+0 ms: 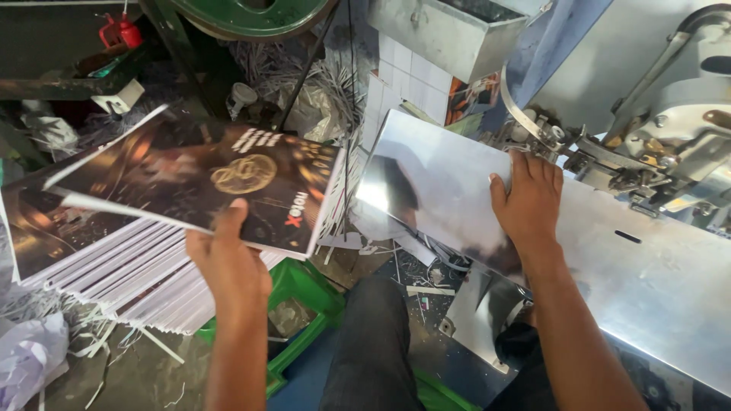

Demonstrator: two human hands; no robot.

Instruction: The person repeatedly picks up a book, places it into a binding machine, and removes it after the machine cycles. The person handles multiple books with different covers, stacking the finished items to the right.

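From my head camera, looking down: my left hand (228, 262) is clamped on a dark booklet (205, 179), thumb on the cover near its lower edge, the other fingers hidden beneath. I hold the booklet lifted and tilted over a stack (114, 266) of the same booklets, which fans out below it at the left, white page edges showing. The cover is black with a gold ring design and orange streaks.

My right hand (529, 202) lies flat, fingers together and stretched out, palm down on the shiny metal plate (655, 281) of a machine. It grips nothing; it only presses on the plate near its upper edge, just beside the machine head (655, 144) with its levers and screws.

The two hands are well apart, with my dark trouser leg (373, 342) between them lower down. Under the booklet stands a green crate (304, 293). Paper strips (91, 335) litter the floor by the stack, and more shreds pile up behind it. A red bottle (126, 30) stands at the upper left.
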